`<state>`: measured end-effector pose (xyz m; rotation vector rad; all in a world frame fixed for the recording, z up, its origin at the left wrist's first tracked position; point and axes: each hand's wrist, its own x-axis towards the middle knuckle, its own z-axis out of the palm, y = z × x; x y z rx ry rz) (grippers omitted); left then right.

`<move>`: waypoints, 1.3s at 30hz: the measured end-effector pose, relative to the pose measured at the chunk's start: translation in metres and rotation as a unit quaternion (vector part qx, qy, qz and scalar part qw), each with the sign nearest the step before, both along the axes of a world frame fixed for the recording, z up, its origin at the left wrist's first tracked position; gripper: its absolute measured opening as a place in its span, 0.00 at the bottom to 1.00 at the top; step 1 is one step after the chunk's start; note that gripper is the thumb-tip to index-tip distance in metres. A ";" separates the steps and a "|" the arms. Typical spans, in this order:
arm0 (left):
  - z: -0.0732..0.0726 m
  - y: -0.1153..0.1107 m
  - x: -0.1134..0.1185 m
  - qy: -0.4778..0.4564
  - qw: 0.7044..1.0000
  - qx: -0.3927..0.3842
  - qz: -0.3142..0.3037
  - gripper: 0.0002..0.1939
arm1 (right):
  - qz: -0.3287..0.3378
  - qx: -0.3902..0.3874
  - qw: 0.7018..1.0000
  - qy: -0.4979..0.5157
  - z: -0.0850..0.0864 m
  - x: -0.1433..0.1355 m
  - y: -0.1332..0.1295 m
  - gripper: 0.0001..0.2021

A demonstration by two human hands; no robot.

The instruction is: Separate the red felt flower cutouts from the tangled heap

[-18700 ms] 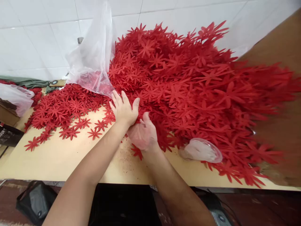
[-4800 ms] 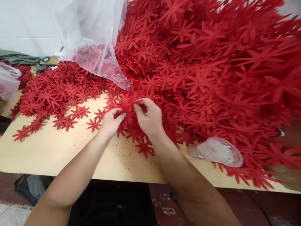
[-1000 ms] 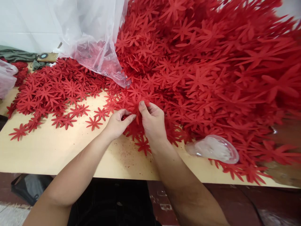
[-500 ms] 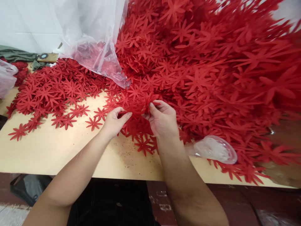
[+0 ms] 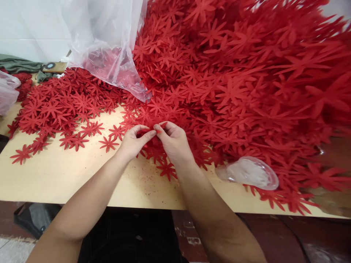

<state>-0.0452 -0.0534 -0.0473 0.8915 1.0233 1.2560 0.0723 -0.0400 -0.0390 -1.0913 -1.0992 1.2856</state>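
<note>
Red flower cutout (image 5: pixel 150 132) pinched between left hand (image 5: pixel 133 141) and right hand (image 5: pixel 174 143)

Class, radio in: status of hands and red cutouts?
Left hand and right hand pinching red flower cutouts at pile edge. Plastic bag behind, apart.

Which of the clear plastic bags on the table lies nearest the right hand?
The small crumpled bag at the table's front edge, beside the right hand. The big bag stands behind the flowers, and another bag sits far left.
</note>
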 end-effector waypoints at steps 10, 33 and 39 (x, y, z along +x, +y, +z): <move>-0.006 0.002 0.002 -0.031 0.999 0.004 0.012 0.06 | -0.038 -0.016 0.999 -0.002 0.002 0.010 0.000 0.22; 0.004 -0.001 0.000 0.000 0.998 -0.018 0.059 0.04 | -0.058 0.001 0.998 0.013 -0.004 0.016 0.005 0.21; 0.006 0.001 -0.004 -0.028 0.994 -0.033 0.098 0.05 | 0.011 -0.046 0.999 0.008 -0.004 0.020 0.005 0.22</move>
